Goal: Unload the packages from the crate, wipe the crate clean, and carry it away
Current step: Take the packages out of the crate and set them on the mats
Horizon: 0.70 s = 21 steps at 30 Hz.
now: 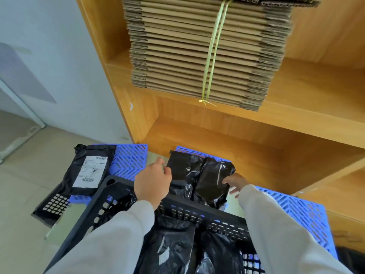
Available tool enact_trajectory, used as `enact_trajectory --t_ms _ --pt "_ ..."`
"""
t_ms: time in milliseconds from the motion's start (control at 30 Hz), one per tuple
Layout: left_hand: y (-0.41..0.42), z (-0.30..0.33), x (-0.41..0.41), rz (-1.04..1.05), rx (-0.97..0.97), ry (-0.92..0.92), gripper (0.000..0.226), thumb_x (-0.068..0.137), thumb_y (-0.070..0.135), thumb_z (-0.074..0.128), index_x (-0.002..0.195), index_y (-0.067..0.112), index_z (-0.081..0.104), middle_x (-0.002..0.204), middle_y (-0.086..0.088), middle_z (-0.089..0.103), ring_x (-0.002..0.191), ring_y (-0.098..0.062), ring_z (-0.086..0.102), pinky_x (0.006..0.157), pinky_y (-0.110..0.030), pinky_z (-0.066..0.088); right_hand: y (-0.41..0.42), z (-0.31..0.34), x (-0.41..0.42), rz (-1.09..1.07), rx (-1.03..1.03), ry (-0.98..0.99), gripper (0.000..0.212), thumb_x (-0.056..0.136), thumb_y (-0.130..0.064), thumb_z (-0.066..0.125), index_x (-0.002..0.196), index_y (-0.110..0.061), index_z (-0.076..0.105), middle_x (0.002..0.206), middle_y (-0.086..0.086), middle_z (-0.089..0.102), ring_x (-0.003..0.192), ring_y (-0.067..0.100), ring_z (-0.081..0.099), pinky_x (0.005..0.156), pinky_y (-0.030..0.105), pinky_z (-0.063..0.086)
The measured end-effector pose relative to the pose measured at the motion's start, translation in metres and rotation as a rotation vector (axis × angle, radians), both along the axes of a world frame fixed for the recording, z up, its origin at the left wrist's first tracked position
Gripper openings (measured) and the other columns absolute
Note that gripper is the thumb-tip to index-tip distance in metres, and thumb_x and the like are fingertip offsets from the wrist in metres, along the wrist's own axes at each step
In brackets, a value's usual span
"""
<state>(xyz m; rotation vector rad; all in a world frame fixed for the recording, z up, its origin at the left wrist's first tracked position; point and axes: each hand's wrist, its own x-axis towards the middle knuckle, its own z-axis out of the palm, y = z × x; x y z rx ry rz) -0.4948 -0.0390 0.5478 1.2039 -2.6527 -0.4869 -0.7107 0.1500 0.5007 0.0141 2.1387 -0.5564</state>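
So the person was standing over a black crate (pixel 177 212) that sat low in the view, its near wall running across between both grey sleeves. It still had black packages in it, a bunch of crinkly poly bags (pixel 173 246) piled near the bottom edge of the view.

The left hand (pixel 153 183) hung over the far rim of the crate, fingers loosely bent and spread, not gripping anything. It was just beside a black package (pixel 183 171) lying past the crate, but a touch couldn't be confirmed. The right hand (pixel 236 183) reached out to a second black package (pixel 214 180) right next to the first; its fingertips looked pressed against the bag's right side. Whether it actually gripped the bag was hard to tell, since most of the hand was tucked behind it.

Both those packages lay on blue plastic mats (pixel 292 210) on the floor, in front of a wooden shelf (pixel 256 123). Off to the left, another package with a white label (pixel 89 175) lay across a blue mat and a flat black grid panel (pixel 53 204). Up on the shelf was a stack of flattened cardboard (pixel 201 52) tied with yellow string (pixel 212 52).
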Motion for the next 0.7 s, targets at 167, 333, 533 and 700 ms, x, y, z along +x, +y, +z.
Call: enact_trajectory --t_ms 167,333,533,700 --pt "-0.002 0.0 0.002 -0.044 -0.012 0.004 0.016 0.101 0.036 0.045 0.099 0.026 0.058 0.062 0.006 0.063 0.052 -0.014 0.057 0.044 -0.027 0.038 0.019 0.023 0.006 0.022 -0.088 0.074 0.029 0.101 -0.028 0.056 0.126 -0.013 0.053 0.123 0.007 0.066 0.101 0.024 0.067 0.088 0.039 0.055" --pt "-0.001 0.005 0.009 -0.107 0.017 0.096 0.014 0.102 0.03 0.047 0.095 0.028 0.059 0.067 0.009 0.06 0.061 -0.016 0.058 0.049 -0.029 0.034 0.03 0.063 0.036 0.022 -0.332 0.118 0.029 0.097 -0.021 0.063 0.125 -0.016 0.061 0.095 0.004 0.063 0.081 0.016 0.063 0.066 0.026 0.049" --pt "-0.007 0.005 0.032 -0.445 0.014 0.35 0.025 0.094 0.0 0.057 0.097 0.023 0.067 0.105 0.011 0.055 0.099 -0.014 0.052 0.082 -0.031 0.045 0.046 0.105 0.101 -0.095 -0.668 0.312 0.023 0.094 -0.017 0.071 0.116 -0.017 0.067 0.102 0.01 0.076 0.091 0.016 0.075 0.076 0.027 0.061" --pt "0.002 0.016 0.08 -0.547 0.123 0.43 0.028 0.1 0.005 0.054 0.119 0.024 0.062 0.115 0.015 0.055 0.096 -0.007 0.05 0.085 -0.02 0.039 0.047 0.117 0.166 -0.199 -0.735 0.369 0.019 0.095 -0.008 0.066 0.112 -0.016 0.07 0.098 0.007 0.078 0.088 0.016 0.075 0.071 0.024 0.06"
